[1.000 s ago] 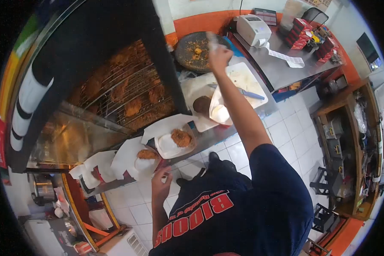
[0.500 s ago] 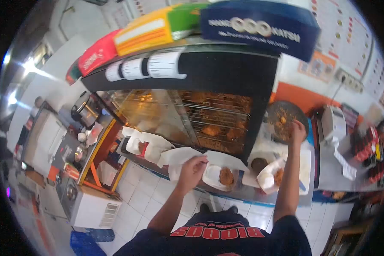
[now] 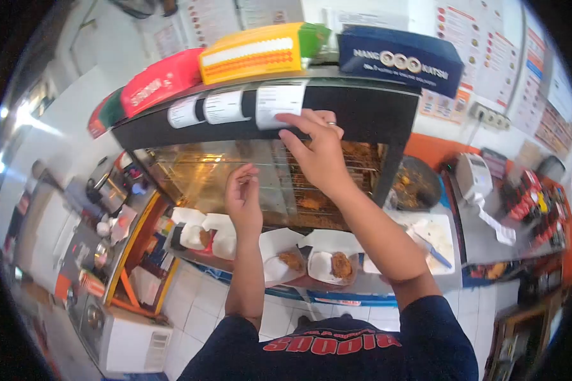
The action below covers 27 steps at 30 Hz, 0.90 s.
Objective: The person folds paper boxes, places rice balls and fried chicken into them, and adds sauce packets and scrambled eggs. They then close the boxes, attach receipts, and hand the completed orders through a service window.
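Note:
My right hand (image 3: 318, 149) reaches up to the rightmost paper slip (image 3: 279, 98) on the warmer's black top. Its index fingertip lies over the slip's lower part, and its thumb is apart below. My left hand (image 3: 243, 190) is raised before the warmer's glass (image 3: 213, 174), fingers loosely bent, with nothing visible in it. Below, a white box (image 3: 274, 270) between my arms holds a brown fried piece (image 3: 291, 260). To its right, another open box (image 3: 320, 265) holds a fried piece (image 3: 341, 266). A further box (image 3: 224, 245) is left of my left forearm.
Colored cartons, one of them dark blue (image 3: 397, 60), stand on top of the warmer. At right are a dark pan (image 3: 415, 184), a blue-handled knife (image 3: 440, 255) on a white board (image 3: 451, 235), and a printer (image 3: 474, 176) with hanging paper.
My right hand has moved from the pan up to the paper slip. My left hand has left the box area and risen. The head view has shifted, and a box's fried piece is now uncovered.

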{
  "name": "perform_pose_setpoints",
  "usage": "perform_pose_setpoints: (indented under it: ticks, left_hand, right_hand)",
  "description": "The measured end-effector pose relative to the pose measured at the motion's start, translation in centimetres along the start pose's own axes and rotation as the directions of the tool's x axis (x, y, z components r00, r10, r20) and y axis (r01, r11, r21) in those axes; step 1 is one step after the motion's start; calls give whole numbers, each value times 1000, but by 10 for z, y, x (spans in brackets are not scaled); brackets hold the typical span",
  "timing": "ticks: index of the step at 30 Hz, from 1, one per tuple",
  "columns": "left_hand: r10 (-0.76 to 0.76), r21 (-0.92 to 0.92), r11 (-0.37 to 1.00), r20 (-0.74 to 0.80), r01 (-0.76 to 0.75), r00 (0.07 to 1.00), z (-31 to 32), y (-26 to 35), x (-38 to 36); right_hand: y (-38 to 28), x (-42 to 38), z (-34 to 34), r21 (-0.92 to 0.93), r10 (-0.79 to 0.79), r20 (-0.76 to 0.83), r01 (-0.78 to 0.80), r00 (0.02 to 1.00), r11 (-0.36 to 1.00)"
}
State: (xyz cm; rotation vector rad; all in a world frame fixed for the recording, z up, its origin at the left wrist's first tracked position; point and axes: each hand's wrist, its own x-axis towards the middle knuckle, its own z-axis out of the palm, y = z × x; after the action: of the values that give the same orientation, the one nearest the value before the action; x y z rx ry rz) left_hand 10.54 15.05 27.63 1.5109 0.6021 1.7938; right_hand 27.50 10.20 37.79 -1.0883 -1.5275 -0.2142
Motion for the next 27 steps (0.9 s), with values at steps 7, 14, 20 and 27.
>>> perform_pose_setpoints:
  ticks: [7,14,20,27]
  left_hand:
    - [-251,18,968,123,251,960,-44,-84,-96]
    - [-555,202,831,283,517,782,-53,-110,-215]
    - [-584,402,802,680,442,443,22,-85,-325]
    - [-241,334,932,862,-142,446,188,-93,-435]
  right_hand:
    - [76,-197,-119,413,564,-317,-425,762,806]
    - [148,-429,-208,-134,668,-482,-801,568,584]
    - [187,-460,-167,-417,776,-68,-725,627,549]
    - [170,-486,-214,-303,851,-181,-851,493,429]
